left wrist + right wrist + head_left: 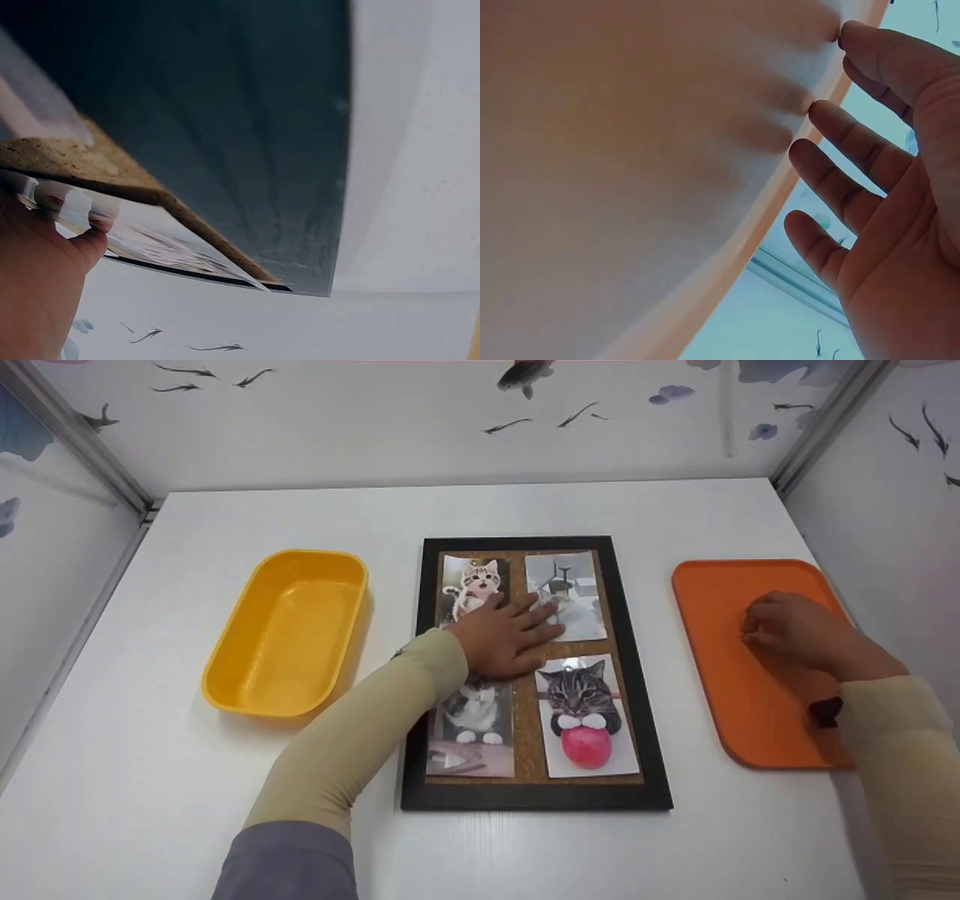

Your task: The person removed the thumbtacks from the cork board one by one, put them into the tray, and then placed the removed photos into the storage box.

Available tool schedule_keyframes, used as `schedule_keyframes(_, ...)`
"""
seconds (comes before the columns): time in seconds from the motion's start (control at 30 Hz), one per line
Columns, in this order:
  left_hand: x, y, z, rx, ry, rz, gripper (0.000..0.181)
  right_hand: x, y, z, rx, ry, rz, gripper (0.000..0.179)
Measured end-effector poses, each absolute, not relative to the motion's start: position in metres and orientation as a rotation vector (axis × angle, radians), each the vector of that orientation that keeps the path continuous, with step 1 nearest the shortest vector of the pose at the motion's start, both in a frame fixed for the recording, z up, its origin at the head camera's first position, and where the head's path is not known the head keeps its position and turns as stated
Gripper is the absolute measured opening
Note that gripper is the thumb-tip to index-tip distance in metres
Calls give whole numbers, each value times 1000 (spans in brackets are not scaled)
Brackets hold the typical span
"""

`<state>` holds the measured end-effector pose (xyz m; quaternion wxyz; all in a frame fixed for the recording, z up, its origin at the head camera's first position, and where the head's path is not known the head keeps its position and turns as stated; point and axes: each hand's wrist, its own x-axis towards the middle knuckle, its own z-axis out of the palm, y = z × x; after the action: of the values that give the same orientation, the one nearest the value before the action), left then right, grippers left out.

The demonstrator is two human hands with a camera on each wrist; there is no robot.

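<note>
A black-framed cork board (529,735) lies in the middle of the table. On it are several pictures: a kitten (480,577) at upper left, a pale grey picture (581,607) at upper right, a grey-and-white cat (476,724) at lower left, and a tabby with a pink ball (581,712) at lower right. My left hand (506,637) rests on the board's middle, fingers spread, partly covering pictures. Over the orange tray (709,660), my right hand (795,630) is bent down. In the right wrist view its fingertips (821,112) touch the tray; whether thumb and forefinger pinch something tiny cannot be told.
A yellow bin (289,637) stands to the left of the board. A small dark thing (825,711) shows beside the right cuff, over the tray. White panels with painted fish (525,375) enclose the table's back and sides.
</note>
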<state>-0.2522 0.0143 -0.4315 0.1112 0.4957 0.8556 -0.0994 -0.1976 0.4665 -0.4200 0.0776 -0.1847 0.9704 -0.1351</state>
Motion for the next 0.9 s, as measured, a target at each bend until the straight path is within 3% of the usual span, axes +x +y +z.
schedule_keyframes(0.5, -251, 13, -432, 1461, 2515, -297, 64, -194, 454, -410, -623, 2974, -358, 9)
schedule_keyframes(0.9, -250, 14, -429, 1453, 2521, -300, 63, -199, 425, -398, -852, 3051, -354, 16)
